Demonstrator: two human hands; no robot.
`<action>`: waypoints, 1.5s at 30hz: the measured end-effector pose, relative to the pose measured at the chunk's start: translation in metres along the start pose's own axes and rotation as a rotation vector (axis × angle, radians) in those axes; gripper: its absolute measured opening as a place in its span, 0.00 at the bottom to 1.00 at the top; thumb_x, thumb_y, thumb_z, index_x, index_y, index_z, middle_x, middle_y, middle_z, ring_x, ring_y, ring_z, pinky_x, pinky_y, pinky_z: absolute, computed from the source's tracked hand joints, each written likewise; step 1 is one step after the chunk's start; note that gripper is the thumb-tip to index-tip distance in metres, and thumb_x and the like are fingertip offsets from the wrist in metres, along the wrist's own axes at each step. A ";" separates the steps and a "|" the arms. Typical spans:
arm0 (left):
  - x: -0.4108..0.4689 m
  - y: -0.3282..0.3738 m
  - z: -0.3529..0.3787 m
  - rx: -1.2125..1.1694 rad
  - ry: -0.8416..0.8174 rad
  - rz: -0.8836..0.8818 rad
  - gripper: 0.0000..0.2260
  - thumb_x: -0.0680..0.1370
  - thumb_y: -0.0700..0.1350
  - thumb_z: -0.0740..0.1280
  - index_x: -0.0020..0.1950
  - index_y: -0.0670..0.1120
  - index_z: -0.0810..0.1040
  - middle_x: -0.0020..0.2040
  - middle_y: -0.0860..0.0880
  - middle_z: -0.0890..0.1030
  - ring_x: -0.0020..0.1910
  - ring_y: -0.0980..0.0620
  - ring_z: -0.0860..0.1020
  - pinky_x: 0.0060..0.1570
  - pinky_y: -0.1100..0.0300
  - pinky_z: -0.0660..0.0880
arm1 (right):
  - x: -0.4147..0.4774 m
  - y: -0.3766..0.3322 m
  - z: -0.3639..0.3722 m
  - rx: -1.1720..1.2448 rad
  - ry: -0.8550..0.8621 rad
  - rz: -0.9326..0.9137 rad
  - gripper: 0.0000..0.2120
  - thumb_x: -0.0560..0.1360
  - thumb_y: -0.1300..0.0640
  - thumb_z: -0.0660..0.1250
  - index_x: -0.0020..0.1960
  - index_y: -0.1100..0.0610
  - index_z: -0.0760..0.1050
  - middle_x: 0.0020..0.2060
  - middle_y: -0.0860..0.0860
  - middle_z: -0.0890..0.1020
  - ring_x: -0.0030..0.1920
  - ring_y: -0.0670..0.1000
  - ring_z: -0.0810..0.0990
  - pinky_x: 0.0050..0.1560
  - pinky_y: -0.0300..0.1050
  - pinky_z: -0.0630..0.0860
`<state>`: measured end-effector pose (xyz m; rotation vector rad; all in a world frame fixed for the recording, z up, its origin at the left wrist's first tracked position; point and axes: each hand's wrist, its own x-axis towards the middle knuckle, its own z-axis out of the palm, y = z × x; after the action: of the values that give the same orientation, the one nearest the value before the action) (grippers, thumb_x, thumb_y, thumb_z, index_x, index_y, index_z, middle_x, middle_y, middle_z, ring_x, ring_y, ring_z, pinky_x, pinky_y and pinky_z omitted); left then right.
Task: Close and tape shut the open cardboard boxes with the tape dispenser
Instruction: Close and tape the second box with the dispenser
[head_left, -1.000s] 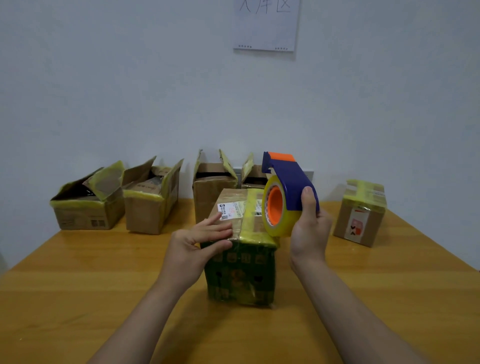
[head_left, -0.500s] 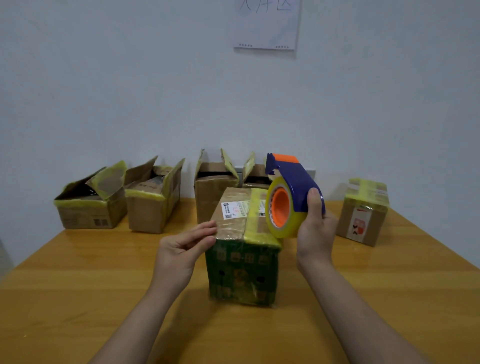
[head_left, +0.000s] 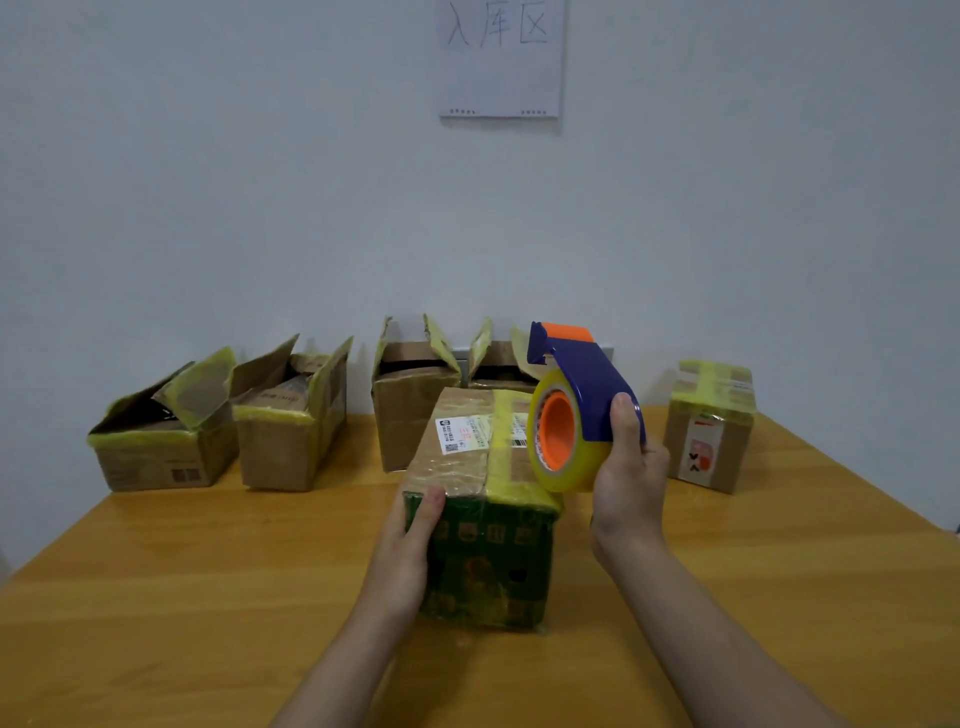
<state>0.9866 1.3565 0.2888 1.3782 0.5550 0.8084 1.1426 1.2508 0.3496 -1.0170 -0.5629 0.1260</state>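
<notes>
The left hand (head_left: 408, 551) has slid off the box (head_left: 488, 561) top to grip its near left edge, the right hand (head_left: 628, 478) grips the tape dispenser (head_left: 576, 405), wide worktop (head_left: 208, 597) both sides.

Pale bluish-white wall (head_left: 208, 182) across the whole upper half of the frame, plain and evenly lit. At top centre, 1 white paper sheet (head_left: 501, 78) with 3 handwritten characters. Below, a glossy orange-brown wooden desk (head_left: 156, 597) filling the lower half, soft glare along the grain.
</notes>
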 end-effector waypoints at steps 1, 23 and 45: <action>-0.003 0.001 0.002 0.002 0.010 -0.002 0.24 0.76 0.63 0.61 0.72 0.61 0.69 0.61 0.59 0.80 0.54 0.63 0.80 0.42 0.66 0.76 | -0.001 -0.002 -0.004 0.016 0.012 -0.003 0.16 0.81 0.44 0.60 0.51 0.54 0.79 0.36 0.44 0.85 0.38 0.42 0.83 0.36 0.35 0.79; 0.031 -0.042 0.124 0.343 -0.263 0.128 0.49 0.67 0.47 0.84 0.80 0.60 0.59 0.68 0.64 0.75 0.69 0.62 0.73 0.50 0.74 0.76 | 0.033 -0.028 -0.124 -0.001 0.511 -0.178 0.20 0.82 0.46 0.64 0.57 0.63 0.80 0.39 0.46 0.83 0.39 0.42 0.80 0.36 0.34 0.76; 0.199 -0.067 0.186 0.760 -0.208 -0.036 0.42 0.70 0.67 0.75 0.76 0.49 0.63 0.71 0.48 0.76 0.69 0.45 0.77 0.62 0.45 0.79 | 0.054 0.093 -0.128 -0.303 0.349 -0.132 0.19 0.76 0.34 0.60 0.46 0.48 0.80 0.38 0.43 0.84 0.35 0.45 0.80 0.34 0.33 0.72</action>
<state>1.2645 1.3929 0.2701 2.1087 0.7601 0.4162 1.2671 1.2210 0.2420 -1.2595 -0.3324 -0.2574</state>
